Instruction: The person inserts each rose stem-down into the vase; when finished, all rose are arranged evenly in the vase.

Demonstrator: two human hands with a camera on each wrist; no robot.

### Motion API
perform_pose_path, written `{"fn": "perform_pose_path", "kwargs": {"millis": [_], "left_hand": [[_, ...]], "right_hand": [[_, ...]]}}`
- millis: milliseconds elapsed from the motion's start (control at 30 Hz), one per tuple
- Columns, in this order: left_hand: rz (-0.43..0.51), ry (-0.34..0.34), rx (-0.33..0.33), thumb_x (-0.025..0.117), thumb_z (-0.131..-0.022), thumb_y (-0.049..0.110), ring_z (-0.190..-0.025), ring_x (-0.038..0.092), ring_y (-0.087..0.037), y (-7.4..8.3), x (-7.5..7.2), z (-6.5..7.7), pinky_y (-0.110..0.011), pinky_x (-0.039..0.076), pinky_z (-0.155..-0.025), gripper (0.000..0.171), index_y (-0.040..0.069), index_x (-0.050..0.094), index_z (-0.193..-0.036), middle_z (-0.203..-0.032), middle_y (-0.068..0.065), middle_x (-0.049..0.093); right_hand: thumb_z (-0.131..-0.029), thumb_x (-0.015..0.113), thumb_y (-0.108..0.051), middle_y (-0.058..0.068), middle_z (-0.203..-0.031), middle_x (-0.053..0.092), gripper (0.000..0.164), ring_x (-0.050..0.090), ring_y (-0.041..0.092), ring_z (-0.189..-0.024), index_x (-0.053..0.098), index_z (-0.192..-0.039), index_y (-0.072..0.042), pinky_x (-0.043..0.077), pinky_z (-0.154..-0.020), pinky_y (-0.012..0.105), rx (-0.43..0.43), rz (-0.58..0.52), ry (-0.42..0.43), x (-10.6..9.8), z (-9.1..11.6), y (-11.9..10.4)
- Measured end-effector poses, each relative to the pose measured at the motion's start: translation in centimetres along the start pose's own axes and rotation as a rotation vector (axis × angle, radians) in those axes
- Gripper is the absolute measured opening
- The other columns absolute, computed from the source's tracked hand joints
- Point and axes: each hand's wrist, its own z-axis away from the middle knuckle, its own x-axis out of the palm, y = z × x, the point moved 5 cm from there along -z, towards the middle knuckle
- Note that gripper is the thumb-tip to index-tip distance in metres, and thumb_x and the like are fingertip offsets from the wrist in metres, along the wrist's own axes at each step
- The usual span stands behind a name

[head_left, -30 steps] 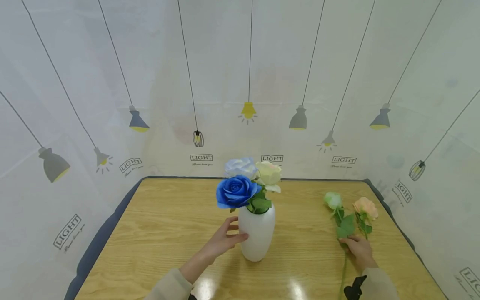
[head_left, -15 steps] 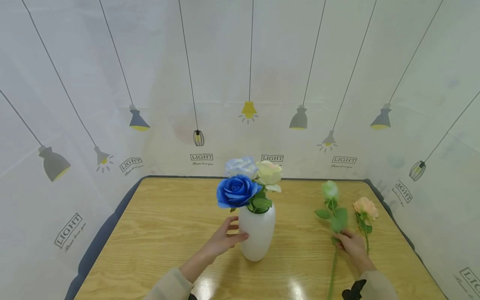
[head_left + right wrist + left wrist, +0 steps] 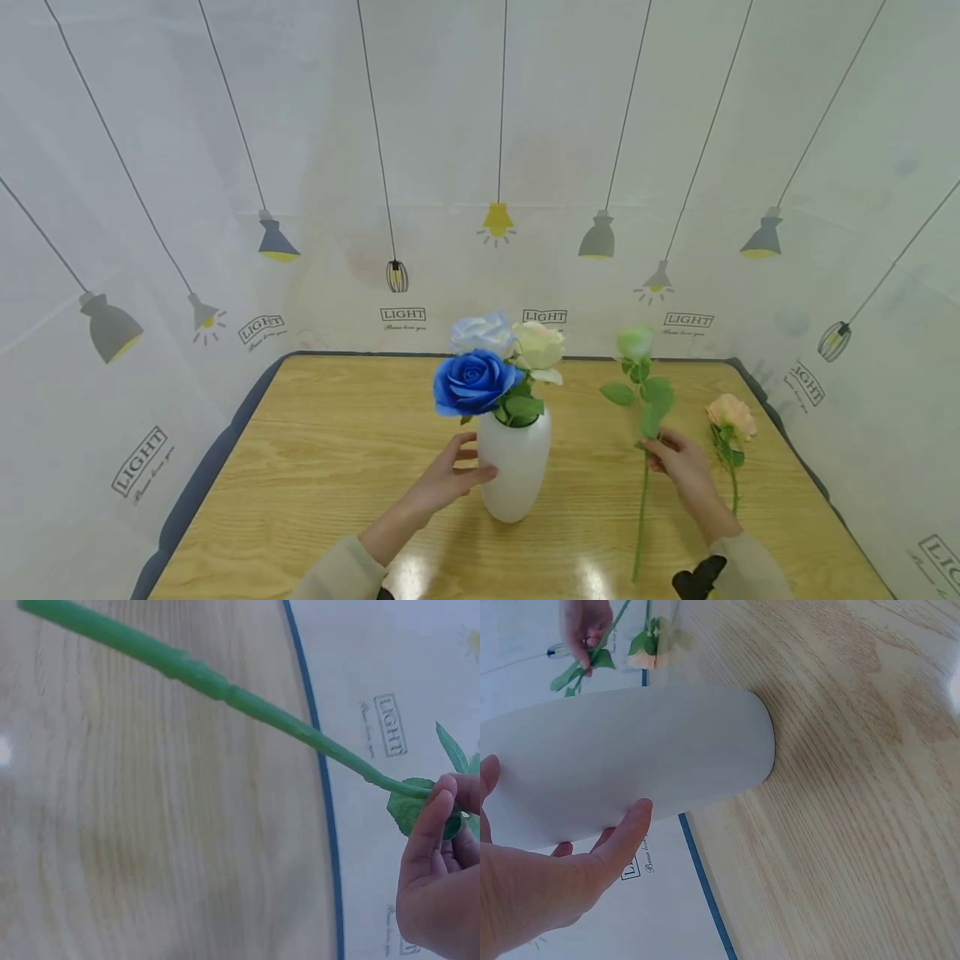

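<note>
One green rose (image 3: 657, 402), right of centre in the head view, points bloom-up — long axis nearly vertical, stem (image 3: 262, 710) toward the bottom edge. The right hand (image 3: 686, 468) pinches it; the left hand (image 3: 442, 483) curls round the vase (image 3: 515, 467), upright at centre — three roses (image 3: 474, 382) in it. A peach rose (image 3: 731, 416) lies farther right.
</note>
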Motion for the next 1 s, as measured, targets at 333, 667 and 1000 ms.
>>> {"fn": "perform_pose_path", "kwargs": {"millis": [333,667,1000], "left_hand": [[-0.006,0.009,0.006,0.065,-0.079,0.038,-0.107,0.044,-0.039,-0.1,0.0,0.0,-0.05,0.039,-0.078,0.073,0.008,0.028,-0.134,-0.126,-0.021,0.038],[-0.019,0.015,0.011,0.065,-0.08,0.035,-0.107,0.045,-0.039,0.2,0.1,0.2,-0.049,0.04,-0.078,0.072,0.007,0.026,-0.135,-0.126,-0.022,0.037],[-0.014,0.011,0.016,0.064,-0.08,0.035,-0.109,0.044,-0.039,0.2,0.1,0.1,-0.051,0.039,-0.079,0.071,0.008,0.027,-0.134,-0.127,-0.021,0.037]], "right_hand": [[-0.087,0.059,-0.022,0.01,-0.086,0.054,0.037,0.055,0.013,-0.065,0.051,-0.11,0.006,0.048,-0.064,0.033,-0.167,-0.019,-0.019,1.4,1.1,-3.8],[-0.087,0.058,-0.015,0.002,-0.079,0.055,0.018,0.053,0.01,-0.059,0.056,-0.098,-0.001,0.046,-0.059,0.029,-0.274,-0.145,-0.007,1.9,2.6,-8.0],[-0.086,0.057,-0.003,0.003,-0.08,0.06,0.014,0.052,0.008,-0.056,0.064,-0.097,-0.008,0.043,-0.053,0.019,-0.319,-0.608,-0.067,2.4,4.1,-11.7]]}}
